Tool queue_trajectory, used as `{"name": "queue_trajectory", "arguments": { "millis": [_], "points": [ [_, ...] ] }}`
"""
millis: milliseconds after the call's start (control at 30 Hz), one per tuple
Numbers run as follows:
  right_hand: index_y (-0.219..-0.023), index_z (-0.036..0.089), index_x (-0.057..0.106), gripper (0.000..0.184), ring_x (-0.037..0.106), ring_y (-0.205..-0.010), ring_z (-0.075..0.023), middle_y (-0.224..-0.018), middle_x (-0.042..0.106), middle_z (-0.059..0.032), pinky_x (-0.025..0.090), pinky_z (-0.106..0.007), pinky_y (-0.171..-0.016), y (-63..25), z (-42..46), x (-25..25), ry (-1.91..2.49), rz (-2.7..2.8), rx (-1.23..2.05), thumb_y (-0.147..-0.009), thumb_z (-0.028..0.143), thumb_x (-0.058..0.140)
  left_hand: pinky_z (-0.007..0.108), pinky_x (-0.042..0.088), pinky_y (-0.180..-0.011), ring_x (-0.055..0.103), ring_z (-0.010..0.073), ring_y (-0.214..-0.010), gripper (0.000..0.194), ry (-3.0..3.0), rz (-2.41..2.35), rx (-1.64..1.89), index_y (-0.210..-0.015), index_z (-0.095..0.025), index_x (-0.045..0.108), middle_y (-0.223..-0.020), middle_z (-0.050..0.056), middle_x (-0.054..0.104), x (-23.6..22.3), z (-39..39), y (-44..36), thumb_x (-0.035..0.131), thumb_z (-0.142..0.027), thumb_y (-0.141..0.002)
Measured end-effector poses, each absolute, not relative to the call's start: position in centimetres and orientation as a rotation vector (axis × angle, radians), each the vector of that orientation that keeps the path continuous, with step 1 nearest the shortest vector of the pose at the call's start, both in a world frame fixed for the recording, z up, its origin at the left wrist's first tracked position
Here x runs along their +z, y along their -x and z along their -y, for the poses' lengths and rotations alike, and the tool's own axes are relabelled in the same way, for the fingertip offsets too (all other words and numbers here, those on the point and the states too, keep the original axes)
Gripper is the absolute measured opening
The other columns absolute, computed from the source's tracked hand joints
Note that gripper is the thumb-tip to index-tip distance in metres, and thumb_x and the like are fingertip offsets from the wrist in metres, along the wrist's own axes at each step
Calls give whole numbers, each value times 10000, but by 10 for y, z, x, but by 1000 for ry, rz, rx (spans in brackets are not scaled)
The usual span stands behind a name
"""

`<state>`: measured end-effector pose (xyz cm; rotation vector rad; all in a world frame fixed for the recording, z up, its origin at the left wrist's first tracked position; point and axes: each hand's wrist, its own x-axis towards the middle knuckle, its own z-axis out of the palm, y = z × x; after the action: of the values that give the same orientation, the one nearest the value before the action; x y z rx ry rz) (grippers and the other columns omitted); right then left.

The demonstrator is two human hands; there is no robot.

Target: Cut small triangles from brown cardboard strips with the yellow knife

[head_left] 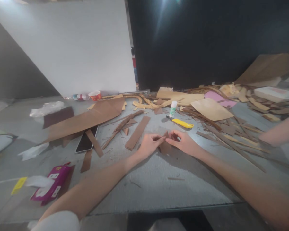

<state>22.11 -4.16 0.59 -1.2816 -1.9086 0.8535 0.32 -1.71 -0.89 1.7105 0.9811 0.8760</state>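
My left hand [149,145] and my right hand [184,142] meet at the middle of the grey table [144,183]. Both pinch a small folded piece of brown cardboard [165,145] that rests between them on the tabletop. Fingers of each hand are curled on its upper edge. A flat brown cardboard strip [137,132] lies just left of my left hand. Behind my right hand lie a yellow utility knife [182,123] and a white glue stick [173,108] standing upright.
A large brown cardboard sheet [86,118] partly covers a phone [86,141] at left. A magenta packet [52,183] lies near the front left. Many cardboard strips and scraps [231,128] pile up at right. Another person's arm [279,132] reaches in from the right edge.
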Motion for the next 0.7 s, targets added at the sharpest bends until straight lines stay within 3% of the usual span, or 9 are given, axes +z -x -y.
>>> {"name": "queue_trajectory", "arguments": {
  "millis": [200,700],
  "points": [
    [-676,219,578,447,496,-656,-160,-654,570,18,380,-294,-618,-218,43,2,1376,1963,854,-955,561,645,303,501,-679,658,195,-745,485,-1632,-983,904,-844,-163,804,-822,74,757,-10,13,-1,712,-635,-906],
    [-642,222,540,456,503,-585,-147,-592,584,24,361,-287,-595,-222,42,7,1368,2056,875,-1006,495,574,304,477,-694,643,187,-762,547,-1658,-901,888,-878,-149,784,-828,72,737,-13,11,1,671,-681,-938]
  ]
}}
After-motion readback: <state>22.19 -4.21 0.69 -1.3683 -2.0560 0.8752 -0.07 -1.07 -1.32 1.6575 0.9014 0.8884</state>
